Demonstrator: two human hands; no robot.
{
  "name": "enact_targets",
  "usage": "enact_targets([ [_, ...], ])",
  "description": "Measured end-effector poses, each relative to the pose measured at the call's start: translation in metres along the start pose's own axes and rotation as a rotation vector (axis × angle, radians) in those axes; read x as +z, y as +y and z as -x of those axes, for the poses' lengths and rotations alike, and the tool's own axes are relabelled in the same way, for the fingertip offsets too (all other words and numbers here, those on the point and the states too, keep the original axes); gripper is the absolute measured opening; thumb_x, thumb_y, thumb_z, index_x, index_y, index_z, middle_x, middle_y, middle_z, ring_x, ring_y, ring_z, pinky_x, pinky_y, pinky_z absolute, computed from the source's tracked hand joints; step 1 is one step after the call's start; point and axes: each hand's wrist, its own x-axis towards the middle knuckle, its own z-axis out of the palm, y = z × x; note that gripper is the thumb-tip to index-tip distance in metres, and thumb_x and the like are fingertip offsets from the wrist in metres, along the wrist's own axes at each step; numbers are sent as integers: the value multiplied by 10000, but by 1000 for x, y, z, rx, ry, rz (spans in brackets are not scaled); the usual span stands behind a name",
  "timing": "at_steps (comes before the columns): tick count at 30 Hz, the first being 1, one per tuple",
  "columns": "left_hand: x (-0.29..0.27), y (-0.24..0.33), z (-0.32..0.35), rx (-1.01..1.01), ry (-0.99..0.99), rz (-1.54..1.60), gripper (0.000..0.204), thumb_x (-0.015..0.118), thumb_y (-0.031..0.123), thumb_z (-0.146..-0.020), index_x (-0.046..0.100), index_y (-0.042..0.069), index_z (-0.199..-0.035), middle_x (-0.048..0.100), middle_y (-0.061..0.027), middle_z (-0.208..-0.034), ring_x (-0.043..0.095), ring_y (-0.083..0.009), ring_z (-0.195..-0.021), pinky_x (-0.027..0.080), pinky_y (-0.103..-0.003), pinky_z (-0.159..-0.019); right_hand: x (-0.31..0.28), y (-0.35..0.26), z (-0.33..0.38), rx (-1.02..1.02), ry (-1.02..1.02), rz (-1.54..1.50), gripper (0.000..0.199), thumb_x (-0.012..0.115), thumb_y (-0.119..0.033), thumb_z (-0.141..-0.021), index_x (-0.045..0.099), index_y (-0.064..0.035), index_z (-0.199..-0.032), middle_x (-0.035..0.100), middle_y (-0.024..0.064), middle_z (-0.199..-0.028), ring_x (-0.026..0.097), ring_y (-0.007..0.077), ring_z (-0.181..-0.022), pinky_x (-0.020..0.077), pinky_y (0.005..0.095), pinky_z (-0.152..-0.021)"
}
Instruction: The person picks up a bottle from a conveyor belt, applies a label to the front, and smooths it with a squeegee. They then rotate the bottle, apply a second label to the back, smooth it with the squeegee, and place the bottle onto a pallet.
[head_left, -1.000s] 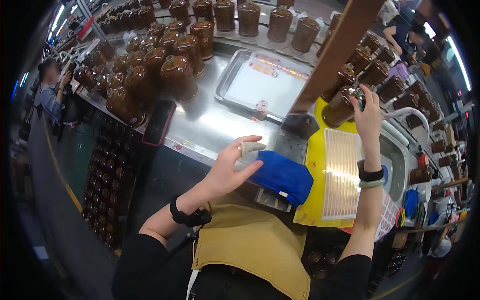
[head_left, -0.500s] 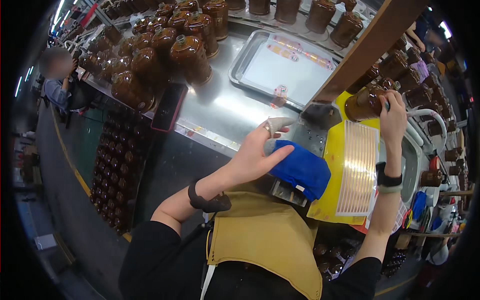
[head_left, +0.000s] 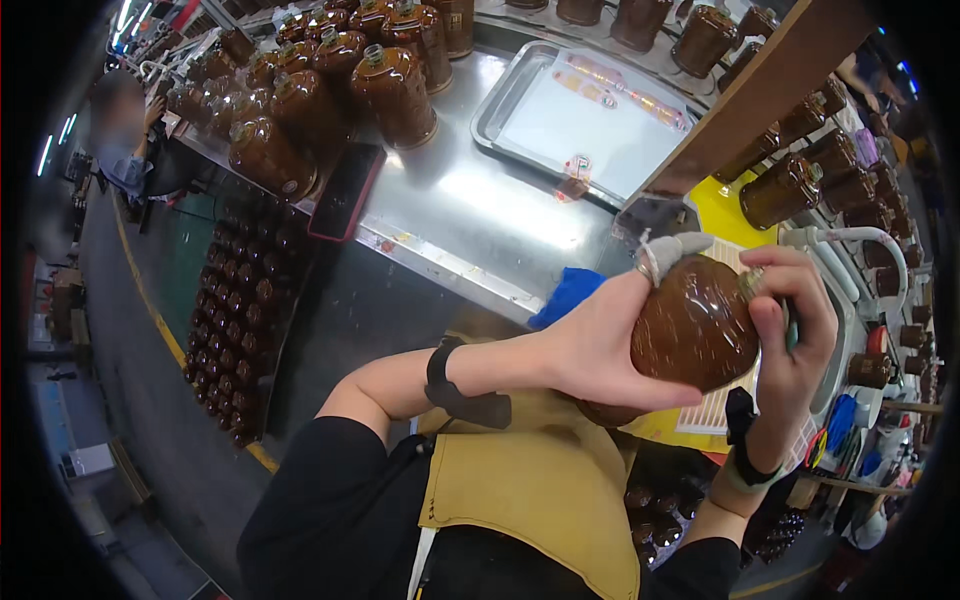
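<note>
Between both hands, above the work surface, I hold a glossy brown ceramic bottle (head_left: 697, 325) tilted on its side, its neck toward the right. My left hand (head_left: 605, 340) is wrapped round the body, with grey covers on some fingertips. At the neck, the fingers of my right hand (head_left: 800, 315) are closed. Behind my left hand, part of a blue cloth (head_left: 570, 296) shows. Below the bottle lies a sheet of narrow pale strips (head_left: 708, 414) on a yellow mat (head_left: 722, 208), both partly covered.
A metal tray (head_left: 487, 128) with a white sheet and printed decals lies ahead. Several brown bottles (head_left: 395, 95) stand at the far left, near a phone (head_left: 345, 192). A wooden post (head_left: 750, 100) slants across the right. More bottles (head_left: 780, 192) stand beyond it. A person (head_left: 125, 165) sits far left.
My right hand has brought the bottle from the right side back toward me. My left hand has moved right and closed round its body. The blue cloth is now mostly hidden.
</note>
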Motion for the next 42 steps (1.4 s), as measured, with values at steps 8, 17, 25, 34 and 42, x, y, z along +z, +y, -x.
enact_targets([
  [8, -4, -29, 14, -589, 330, 515, 606, 735, 313, -979, 466, -35, -1395, 622, -127, -1307, 623, -171, -1167, 545, -337, -968, 81, 36, 67, 549, -66, -437, 563, 609, -195, -1035, 400, -17, -1527, 689, 147, -1175, 634, 182, -1035, 489, 318, -925],
  [17, -3, -54, -5, -713, 336, 634, 744, 695, 437, -986, 355, -65, -1417, 588, -179, -1298, 657, -204, -1114, 586, -328, -887, 95, 42, 64, 665, 116, -379, 649, 559, -370, -1073, 386, 45, -1541, 649, 193, -1215, 618, 191, -1063, 491, 316, -958],
  [25, -3, -58, 1, -319, 284, -94, 798, 697, 306, -989, 271, -97, -1531, 523, -259, -1422, 537, -312, -1311, 403, -408, -1125, 111, 65, 69, 628, 238, -345, 568, 557, -281, -1077, 403, 25, -1529, 619, 185, -1261, 605, 240, -1129, 486, 359, -988],
  [34, -179, -26, 99, -497, 721, -1448, 885, 870, 217, -768, 432, -58, -1486, 558, -276, -1412, 514, -424, -1314, 389, -457, -1138, 117, 37, 75, 604, 196, -317, 891, 800, -217, -882, 293, -5, -1584, 518, 186, -1386, 516, 270, -1261, 409, 401, -1093],
  [42, -245, -46, 134, -800, 880, -1565, 884, 857, 336, -740, 492, -87, -1425, 611, -327, -1295, 568, -474, -1223, 454, -486, -1069, 117, 38, 78, 652, 217, -391, 877, 772, -170, -895, 275, -53, -1608, 522, 169, -1347, 555, 249, -1194, 429, 371, -1057],
])
